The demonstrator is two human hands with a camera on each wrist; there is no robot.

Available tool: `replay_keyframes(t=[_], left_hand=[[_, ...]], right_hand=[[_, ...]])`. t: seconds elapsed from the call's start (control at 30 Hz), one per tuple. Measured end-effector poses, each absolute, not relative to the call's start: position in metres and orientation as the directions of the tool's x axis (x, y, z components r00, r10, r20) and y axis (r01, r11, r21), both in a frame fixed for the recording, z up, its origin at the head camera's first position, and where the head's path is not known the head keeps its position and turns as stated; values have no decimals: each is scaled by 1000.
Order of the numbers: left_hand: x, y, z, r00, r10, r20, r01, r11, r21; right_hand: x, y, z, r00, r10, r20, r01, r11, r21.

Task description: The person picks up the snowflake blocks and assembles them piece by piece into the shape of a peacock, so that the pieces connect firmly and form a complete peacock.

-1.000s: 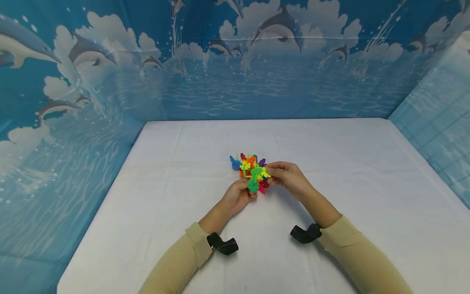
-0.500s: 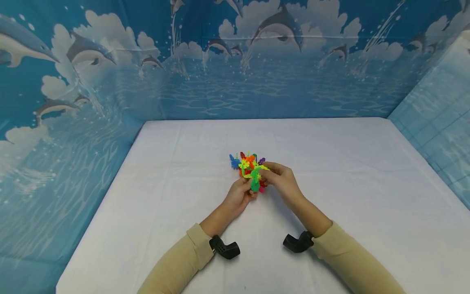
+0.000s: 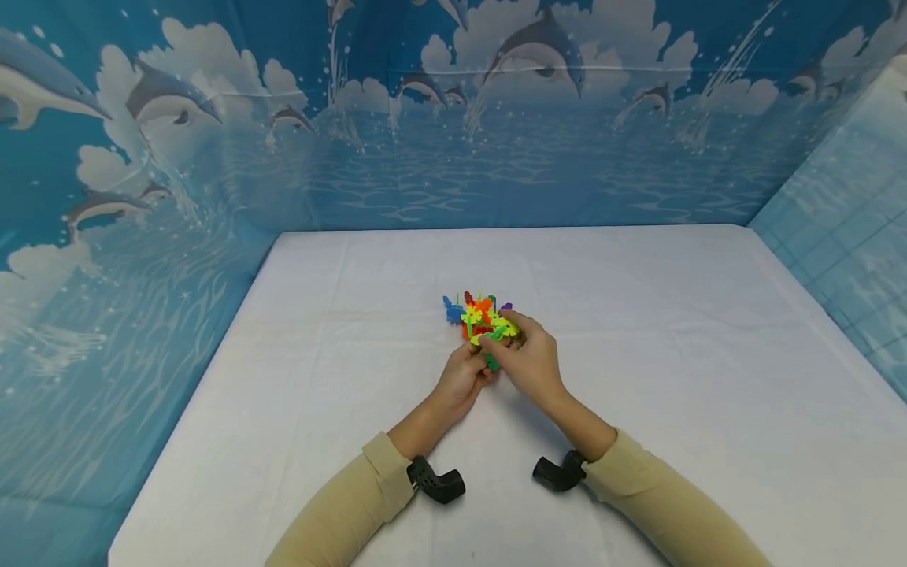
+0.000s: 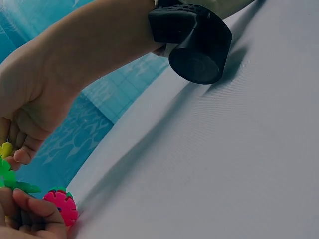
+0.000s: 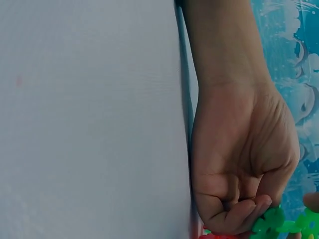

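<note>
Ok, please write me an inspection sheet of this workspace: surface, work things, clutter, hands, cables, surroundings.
Surface: white tablecloth, lightly creased.
Work things: one cluster of colourful snap-together plastic pieces, at mid table.
Clutter: nothing seen.
Hands: left hand grips the cluster from below; right hand pinches it from the side. A black wrist camera sits on each wrist.
Cables: nothing seen.
Surroundings: blue dolphin backdrop behind and at both sides.

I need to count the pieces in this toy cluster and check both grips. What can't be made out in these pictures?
- Head view: the cluster of plastic pieces is too small to count; the right hand covers its near side.
- Left wrist view: only a pink piece and green bits show; the frame edge cuts off the rest.
- Right wrist view: the left hand shows curled fingers, but the bottom edge cuts off the green pieces.
</note>
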State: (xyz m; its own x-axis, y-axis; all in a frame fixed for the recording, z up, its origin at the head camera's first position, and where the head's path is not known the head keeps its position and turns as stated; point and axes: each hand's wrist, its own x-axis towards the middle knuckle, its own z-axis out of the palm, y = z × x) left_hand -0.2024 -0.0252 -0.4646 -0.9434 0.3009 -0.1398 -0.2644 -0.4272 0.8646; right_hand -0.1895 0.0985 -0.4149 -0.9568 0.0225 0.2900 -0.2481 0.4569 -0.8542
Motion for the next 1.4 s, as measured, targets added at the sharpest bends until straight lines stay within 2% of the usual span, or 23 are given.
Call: replay_keyframes(t=[0.33, 0.57, 0.7, 0.93, 1.2, 1.4], left_hand=[[-202, -24, -466, -951, 279, -137, -258, -459, 850], [-203, -25, -466, -950, 277, -143, -262, -460, 849], [-203, -26, -467, -946, 293, -137, -273, -497, 823], [-206, -30, -466, -905, 408, -121, -367, -603, 708], [-204, -34, -462, -824, 547, -147, -517, -622, 588], [-205, -34, -462, -808, 560, -181, -544, -594, 593]], right_hand=[[-188, 96, -416, -921, 3, 390, -340, 485, -806], [-187, 98, -415, -917, -16, 400, -351, 512, -784], [-188, 102, -411, -932, -53, 359, -334, 512, -791], [-192, 121, -406, -969, -145, 200, -241, 390, -889], [-197, 144, -403, -957, -258, 131, -190, 218, -957], [-196, 158, -405, -940, -322, 113, -156, 110, -982]])
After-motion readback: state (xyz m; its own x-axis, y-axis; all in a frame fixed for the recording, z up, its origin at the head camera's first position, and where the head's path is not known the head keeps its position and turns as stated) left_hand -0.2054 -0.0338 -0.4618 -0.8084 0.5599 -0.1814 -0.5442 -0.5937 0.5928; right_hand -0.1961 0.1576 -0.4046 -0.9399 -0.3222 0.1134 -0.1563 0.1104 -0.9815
